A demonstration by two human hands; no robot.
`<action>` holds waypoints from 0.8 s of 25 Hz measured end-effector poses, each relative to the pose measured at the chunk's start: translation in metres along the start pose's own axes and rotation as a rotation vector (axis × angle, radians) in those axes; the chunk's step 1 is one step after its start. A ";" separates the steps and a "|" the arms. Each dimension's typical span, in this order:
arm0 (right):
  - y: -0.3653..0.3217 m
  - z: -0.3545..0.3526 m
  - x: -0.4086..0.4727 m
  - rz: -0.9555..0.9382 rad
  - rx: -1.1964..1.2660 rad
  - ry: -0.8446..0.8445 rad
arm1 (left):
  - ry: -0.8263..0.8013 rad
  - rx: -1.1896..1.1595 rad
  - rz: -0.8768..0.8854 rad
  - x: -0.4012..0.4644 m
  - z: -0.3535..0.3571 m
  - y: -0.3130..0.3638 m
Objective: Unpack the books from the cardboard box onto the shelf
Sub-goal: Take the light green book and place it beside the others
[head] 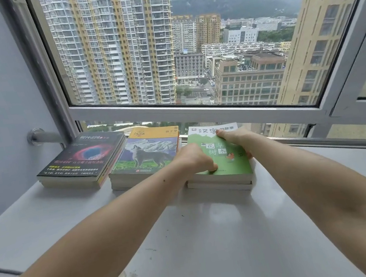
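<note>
Reaching across the pale grey window shelf [157, 226], both hands are holding the green-covered paperback [225, 155] atop the right-hand stack: left hand [194, 158] in a curled grip on its left edge, right hand [234, 136] gripping its far right side. Farther left, a wolf-cover book stack [144, 158] and a black-cover book stack [80, 161] are lying below the window [162, 45].

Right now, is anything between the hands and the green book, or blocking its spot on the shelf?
Nothing visible. Both the left hand and right hand already hold the green book, which lies on its stack on the shelf, beside the wolf book.
</note>
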State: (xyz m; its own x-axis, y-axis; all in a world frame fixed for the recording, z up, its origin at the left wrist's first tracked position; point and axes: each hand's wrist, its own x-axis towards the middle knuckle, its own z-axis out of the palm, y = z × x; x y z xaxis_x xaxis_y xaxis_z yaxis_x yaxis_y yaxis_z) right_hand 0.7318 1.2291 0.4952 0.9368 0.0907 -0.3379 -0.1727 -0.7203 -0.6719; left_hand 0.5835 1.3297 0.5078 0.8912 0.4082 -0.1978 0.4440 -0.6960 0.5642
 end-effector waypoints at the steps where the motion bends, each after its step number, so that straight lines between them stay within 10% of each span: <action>1: 0.000 -0.003 -0.002 0.003 -0.076 0.016 | 0.003 0.013 0.007 0.001 0.001 0.000; 20: 0.125 -0.126 -0.096 -0.243 -0.653 0.106 | -0.207 0.397 0.687 0.004 0.004 0.081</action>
State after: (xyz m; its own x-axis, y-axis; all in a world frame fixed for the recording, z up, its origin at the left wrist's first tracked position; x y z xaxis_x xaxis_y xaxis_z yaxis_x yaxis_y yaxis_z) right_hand 0.6585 1.0437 0.5267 0.9560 0.2579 -0.1399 0.2323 -0.9566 -0.1759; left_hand 0.6239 1.2725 0.5492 0.9582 -0.2756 -0.0770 -0.2421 -0.9242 0.2953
